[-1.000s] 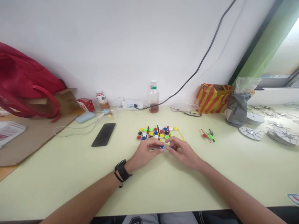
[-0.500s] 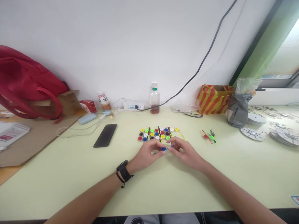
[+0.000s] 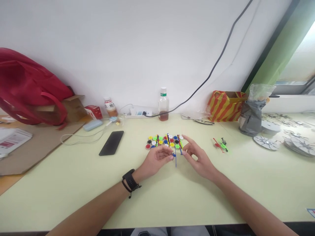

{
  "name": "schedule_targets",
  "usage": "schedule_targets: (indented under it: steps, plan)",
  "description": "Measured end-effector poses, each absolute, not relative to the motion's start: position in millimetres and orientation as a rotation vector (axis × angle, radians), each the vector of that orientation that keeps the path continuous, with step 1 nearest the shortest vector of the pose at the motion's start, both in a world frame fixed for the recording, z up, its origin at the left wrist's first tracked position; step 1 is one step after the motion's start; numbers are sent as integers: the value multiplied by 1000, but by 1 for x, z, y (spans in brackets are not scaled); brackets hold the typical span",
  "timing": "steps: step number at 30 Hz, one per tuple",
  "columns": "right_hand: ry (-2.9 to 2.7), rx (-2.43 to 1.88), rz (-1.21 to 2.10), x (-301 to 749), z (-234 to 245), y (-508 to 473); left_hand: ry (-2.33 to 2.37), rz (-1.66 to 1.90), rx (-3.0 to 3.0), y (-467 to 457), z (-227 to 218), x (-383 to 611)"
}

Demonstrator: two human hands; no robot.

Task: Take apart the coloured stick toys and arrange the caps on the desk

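Note:
A cluster of small coloured round discs (image 3: 162, 141) with thin coloured sticks lies on the pale yellow-green table (image 3: 73, 177) ahead of me. My left hand (image 3: 157, 160), with a black watch on the wrist, pinches a thin blue stick (image 3: 175, 159) that hangs upright with its tip toward the table. My right hand (image 3: 197, 157) is just right of the stick, thumb and a finger pinched on a small blue piece, index finger raised. Both hands hover at the cluster's near edge.
A black phone (image 3: 111, 143) lies left of the discs. Loose red and green pieces (image 3: 220, 144) lie to the right. A bottle (image 3: 163, 105), power strip (image 3: 137, 112), striped bag (image 3: 225, 105), grey wrapped bundle (image 3: 251, 111), red bag (image 3: 27, 88) and cardboard line the back.
The blue stick lay level between both hands; now it hangs upright from my left fingers. My right hand has let go of the stick and shifted slightly right and up.

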State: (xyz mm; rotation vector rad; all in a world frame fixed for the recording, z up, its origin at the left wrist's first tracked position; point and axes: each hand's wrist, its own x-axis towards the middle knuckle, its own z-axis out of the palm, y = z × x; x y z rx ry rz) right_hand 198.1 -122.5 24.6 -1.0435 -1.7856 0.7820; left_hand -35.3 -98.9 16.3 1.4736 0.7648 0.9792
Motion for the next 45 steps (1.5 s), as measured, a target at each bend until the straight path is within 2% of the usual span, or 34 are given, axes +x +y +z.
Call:
schedule_targets:
  steps: [7, 19, 38, 45]
  plan:
    - [-1843, -1040, 1132, 194, 24, -122, 775, 993, 1467, -99, 17, -35]
    - [-1809, -993, 1080, 190, 25, -124, 755, 964, 1475, -102, 19, -35]
    - [-1935, -1029, 805, 188, 25, -124, 744, 936, 1439, -102, 16, -32]
    - [-1786, -1194, 337, 222, 34, -106, 850, 885, 1504, -102, 17, -34]
